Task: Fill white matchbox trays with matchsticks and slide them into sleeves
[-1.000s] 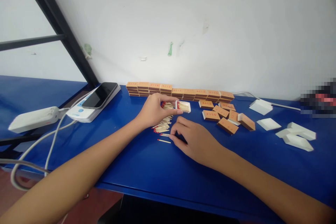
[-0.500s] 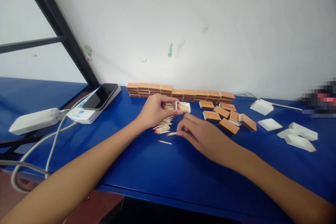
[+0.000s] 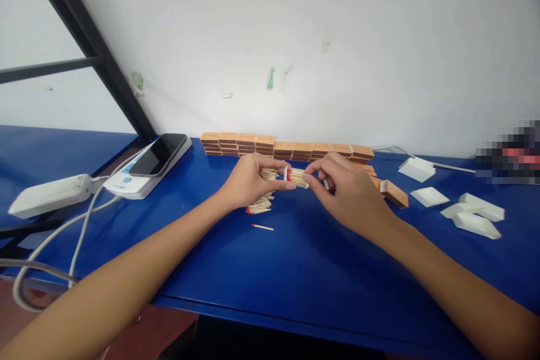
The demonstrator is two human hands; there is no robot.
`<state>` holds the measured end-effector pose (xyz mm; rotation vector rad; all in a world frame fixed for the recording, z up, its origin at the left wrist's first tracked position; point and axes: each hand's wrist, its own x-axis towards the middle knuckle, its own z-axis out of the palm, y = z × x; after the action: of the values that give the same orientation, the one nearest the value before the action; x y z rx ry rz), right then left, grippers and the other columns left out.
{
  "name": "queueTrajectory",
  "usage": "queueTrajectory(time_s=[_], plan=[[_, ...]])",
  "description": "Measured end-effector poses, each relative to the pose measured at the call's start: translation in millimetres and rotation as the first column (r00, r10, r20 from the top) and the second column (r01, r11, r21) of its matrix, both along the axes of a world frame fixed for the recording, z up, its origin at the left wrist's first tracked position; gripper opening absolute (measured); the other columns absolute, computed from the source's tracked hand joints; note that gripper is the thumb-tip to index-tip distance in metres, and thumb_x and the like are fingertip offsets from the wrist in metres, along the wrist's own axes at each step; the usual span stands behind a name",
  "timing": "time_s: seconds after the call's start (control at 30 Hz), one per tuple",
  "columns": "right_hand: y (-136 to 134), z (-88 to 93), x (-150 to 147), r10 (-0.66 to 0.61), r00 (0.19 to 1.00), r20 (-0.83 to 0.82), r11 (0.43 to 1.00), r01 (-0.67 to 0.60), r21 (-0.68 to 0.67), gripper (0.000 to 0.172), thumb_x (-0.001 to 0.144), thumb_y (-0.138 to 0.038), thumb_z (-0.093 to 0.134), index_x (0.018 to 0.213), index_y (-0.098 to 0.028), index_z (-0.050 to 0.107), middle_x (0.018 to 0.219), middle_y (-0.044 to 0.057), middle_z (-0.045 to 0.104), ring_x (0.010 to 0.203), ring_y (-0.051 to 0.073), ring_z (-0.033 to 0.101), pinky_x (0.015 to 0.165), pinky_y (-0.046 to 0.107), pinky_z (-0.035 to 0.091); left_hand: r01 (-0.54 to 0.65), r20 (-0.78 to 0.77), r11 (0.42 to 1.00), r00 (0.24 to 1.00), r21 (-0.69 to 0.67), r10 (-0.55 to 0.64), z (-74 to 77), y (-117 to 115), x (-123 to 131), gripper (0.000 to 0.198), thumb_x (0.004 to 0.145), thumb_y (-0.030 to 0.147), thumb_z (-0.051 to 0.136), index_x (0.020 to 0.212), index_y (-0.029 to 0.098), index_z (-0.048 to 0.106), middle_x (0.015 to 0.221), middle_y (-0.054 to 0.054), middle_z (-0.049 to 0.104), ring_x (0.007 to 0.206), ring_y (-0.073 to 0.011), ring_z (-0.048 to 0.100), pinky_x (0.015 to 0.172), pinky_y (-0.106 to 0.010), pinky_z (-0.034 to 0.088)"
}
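Observation:
A small white matchbox tray (image 3: pixel 296 176) full of red-tipped matches lies on the blue table (image 3: pixel 261 270). My left hand (image 3: pixel 248 180) curls round the tray's left end, holding it. My right hand (image 3: pixel 348 191) pinches at the tray's right end, fingers closed on the matches there. Under my left hand lies a heap of loose matches (image 3: pixel 259 205). One single match (image 3: pixel 262 227) lies apart, nearer to me.
A row of stacked orange matchboxes (image 3: pixel 287 149) runs along the wall. Loose orange boxes (image 3: pixel 394 193) and white empty trays (image 3: pixel 472 218) lie to the right. At the left are a phone (image 3: pixel 158 154) on a white device, a white power strip (image 3: pixel 46 194) and cables.
My right hand has lifted from the table by the loose matches and moved up and right to the tray's right end. My left hand has stayed on the tray.

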<state>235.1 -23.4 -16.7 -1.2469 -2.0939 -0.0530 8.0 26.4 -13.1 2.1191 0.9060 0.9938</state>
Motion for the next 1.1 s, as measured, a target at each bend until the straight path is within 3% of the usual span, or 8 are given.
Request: queueTrajectory(time_s=[0.17, 0.33, 0.47, 0.67, 1.1], plan=[[-11.5, 2.5, -8.5, 0.105, 0.994, -0.023, 0.994, -0.105, 0.025, 0.008, 0.1, -0.023, 0.059, 0.098, -0.02, 0.067, 0.086, 0.002, 0.059, 0.071, 0.015, 0.056, 0.065, 0.03, 0.042, -0.042, -0.016, 0.999, 0.999, -0.011, 0.042, -0.5, 3.9, -3.1, 0.04, 0.073, 0.042, 0.092, 0.107, 0.022, 0.083, 0.105, -0.005, 0.082, 0.099, -0.024, 0.075, 0.089, -0.036, 0.058], [-29.6, -5.7, -28.6, 0.256, 0.967, -0.003, 0.942, -0.25, -0.223, 0.003, 0.097, -0.025, 0.067, 0.098, -0.022, 0.068, 0.09, 0.001, 0.062, 0.07, 0.014, 0.059, 0.065, 0.029, 0.045, -0.077, -0.005, 0.997, 0.997, 0.017, 0.077, 1.6, 2.6, -3.3, 0.034, 0.076, 0.037, 0.091, 0.104, 0.021, 0.083, 0.106, -0.005, 0.081, 0.101, -0.0226, 0.074, 0.096, -0.036, 0.057], [-36.8, -15.7, -42.1, 0.306, 0.95, 0.054, 0.9, -0.271, -0.341, 0.013, 0.098, -0.029, 0.067, 0.108, -0.021, 0.067, 0.104, 0.005, 0.066, 0.081, 0.017, 0.065, 0.07, 0.032, 0.051, -0.087, -0.023, 0.996, 0.996, 0.017, 0.087, 3.7, 0.9, -3.4, 0.031, 0.077, 0.035, 0.09, 0.104, 0.024, 0.083, 0.107, -0.003, 0.081, 0.102, -0.0229, 0.074, 0.096, -0.038, 0.057], [-33.5, -21.2, -47.1, 0.269, 0.957, 0.109, 0.925, -0.225, -0.306, 0.02, 0.099, -0.031, 0.065, 0.115, -0.02, 0.066, 0.106, 0.008, 0.068, 0.084, 0.021, 0.068, 0.07, 0.035, 0.054, -0.087, -0.024, 0.996, 0.996, 0.032, 0.088, 3.7, 0.9, -4.3, 0.031, 0.077, 0.038, 0.089, 0.103, 0.024, 0.083, 0.102, -0.004, 0.081, 0.096, -0.0213, 0.073, 0.093, -0.037, 0.057], [-30.6, -24.2, -46.6, 0.294, 0.953, 0.076, 0.925, -0.264, -0.274, 0.005, 0.099, -0.022, 0.063, 0.103, -0.02, 0.065, 0.1, 0.005, 0.066, 0.077, 0.017, 0.063, 0.067, 0.031, 0.048, -0.09, -0.034, 0.995, 0.995, 0.037, 0.091, 3.4, 1.3, -4.2, 0.03, 0.077, 0.037, 0.089, 0.103, 0.025, 0.083, 0.104, -0.003, 0.081, 0.097, -0.0215, 0.073, 0.094, -0.038, 0.056]])
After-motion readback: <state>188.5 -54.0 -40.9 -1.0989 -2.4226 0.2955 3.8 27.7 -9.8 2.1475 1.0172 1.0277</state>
